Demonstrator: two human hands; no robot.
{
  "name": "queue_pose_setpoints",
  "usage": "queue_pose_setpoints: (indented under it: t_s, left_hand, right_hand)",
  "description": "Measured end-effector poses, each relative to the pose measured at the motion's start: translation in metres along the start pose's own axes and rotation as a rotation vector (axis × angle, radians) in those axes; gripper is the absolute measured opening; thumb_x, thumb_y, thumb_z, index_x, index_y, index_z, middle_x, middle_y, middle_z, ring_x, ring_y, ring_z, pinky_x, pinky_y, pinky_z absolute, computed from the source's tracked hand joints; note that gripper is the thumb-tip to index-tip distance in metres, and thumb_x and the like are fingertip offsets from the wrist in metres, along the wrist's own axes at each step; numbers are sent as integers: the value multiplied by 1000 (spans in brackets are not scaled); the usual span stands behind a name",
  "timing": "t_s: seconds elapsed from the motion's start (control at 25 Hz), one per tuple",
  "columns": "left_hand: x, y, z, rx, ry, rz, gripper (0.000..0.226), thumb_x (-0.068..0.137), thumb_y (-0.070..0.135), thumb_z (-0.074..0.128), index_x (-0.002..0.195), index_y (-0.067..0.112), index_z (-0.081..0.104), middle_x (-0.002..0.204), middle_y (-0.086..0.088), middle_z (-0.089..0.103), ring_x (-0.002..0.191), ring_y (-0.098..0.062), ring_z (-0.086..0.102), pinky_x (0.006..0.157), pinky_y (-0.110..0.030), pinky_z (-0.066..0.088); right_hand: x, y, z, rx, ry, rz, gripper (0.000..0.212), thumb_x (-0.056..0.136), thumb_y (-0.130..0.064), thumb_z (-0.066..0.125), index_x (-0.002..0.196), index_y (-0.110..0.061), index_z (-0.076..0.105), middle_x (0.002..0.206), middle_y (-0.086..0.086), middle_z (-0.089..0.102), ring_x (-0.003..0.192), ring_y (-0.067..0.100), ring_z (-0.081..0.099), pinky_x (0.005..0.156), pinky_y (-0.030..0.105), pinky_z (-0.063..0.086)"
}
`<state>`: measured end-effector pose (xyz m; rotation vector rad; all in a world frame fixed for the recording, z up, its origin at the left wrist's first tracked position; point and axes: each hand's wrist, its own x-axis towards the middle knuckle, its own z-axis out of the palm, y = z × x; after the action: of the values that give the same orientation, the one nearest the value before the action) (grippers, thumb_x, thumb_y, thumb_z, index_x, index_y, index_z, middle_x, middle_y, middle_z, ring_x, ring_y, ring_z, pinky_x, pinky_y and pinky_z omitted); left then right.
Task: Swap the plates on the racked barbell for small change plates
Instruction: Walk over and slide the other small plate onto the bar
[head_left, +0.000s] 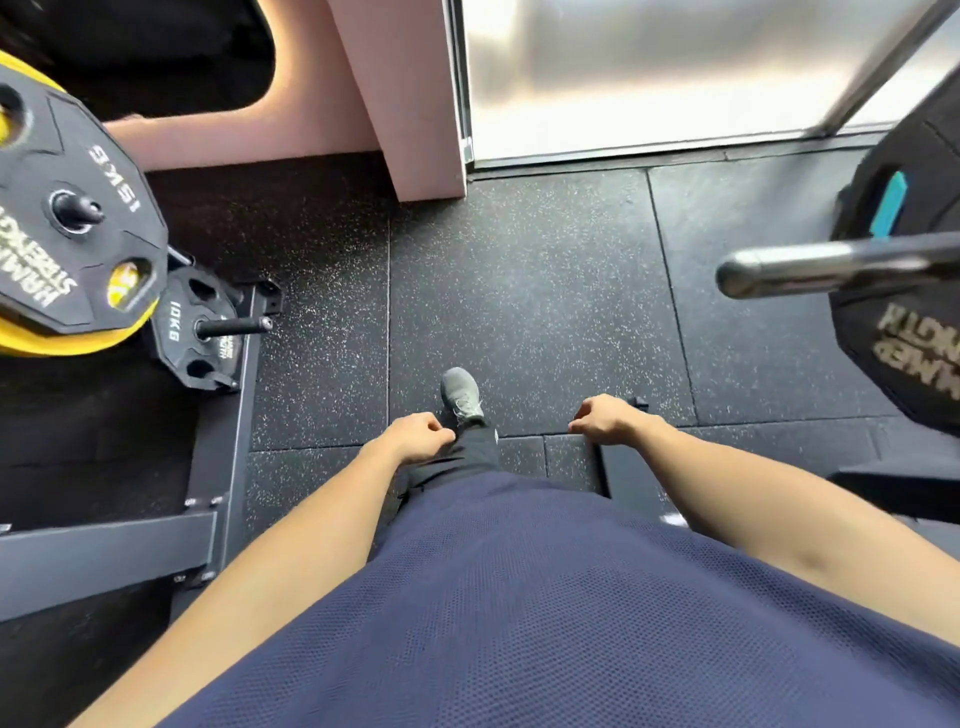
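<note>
Projecting from the right edge, the barbell sleeve (831, 265) is seen with a black plate (904, 312) apparently still on it. Both hands hang lower down, well apart from it: left hand (418, 438) and right hand (605, 418) loosely curled, holding nothing.

Both hands hang loosely curled and hold nothing: left hand (420, 439), right hand (605, 418). The barbell sleeve (831, 265) juts from a black plate (904, 322) at right.
</note>
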<state>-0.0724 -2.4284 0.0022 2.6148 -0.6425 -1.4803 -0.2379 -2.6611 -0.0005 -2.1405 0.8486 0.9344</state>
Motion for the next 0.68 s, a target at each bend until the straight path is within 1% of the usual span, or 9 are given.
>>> queue_pose_setpoints:
  t_s: [0.12,0.24,0.36,0.44,0.56,0.68]
  left_hand:
    - [44,8,-51,6,-15,-8,38,94,44,50,120,19,60,123,-4,64,113,-23,57,86,-30,40]
    - [88,14,-110,2,-58,-19,38,94,46,50,119,19,60,119,-3,64,109,-22,58,84,-30,40]
    - [124,14,-164,-19,-85,-39,40,93,48,50,119,19,59,118,-3,63,108,-22,57,83,-31,40]
    - [141,12,-192,-41,-68,-44,40,94,49,49,119,20,58,121,-2,63,106,-22,56,83,-31,40]
    - [156,4,-227,-133,-60,-102,40,95,48,47,121,18,56,120,-3,61,106,-21,55,84,-31,38]
    - [162,-7,-243,-269,-44,-197,41,95,50,45,121,20,54,122,-4,60,110,-23,55,89,-36,40]
  right_hand:
    - [42,-27,-40,-12,-14,15,36,93,-28,56,118,-4,66,124,12,65,115,28,58,93,28,45]
    - [85,-62,-87,-4,-31,40,35,93,-28,57,118,-4,66,124,12,65,115,28,59,95,31,45]
    - [123,-96,-137,-5,-19,55,34,92,-29,57,114,-5,68,120,11,67,110,28,60,91,30,47]
    - [145,-116,-164,-20,-13,34,34,93,-30,57,114,-6,67,118,12,67,110,28,60,88,29,46]
    - [180,-152,-204,-114,-49,3,34,93,-30,57,115,-5,67,117,12,67,109,28,60,86,27,45]
    - [215,-194,-241,-225,-88,-85,36,94,-30,56,114,-2,66,119,13,66,110,31,60,91,33,47]
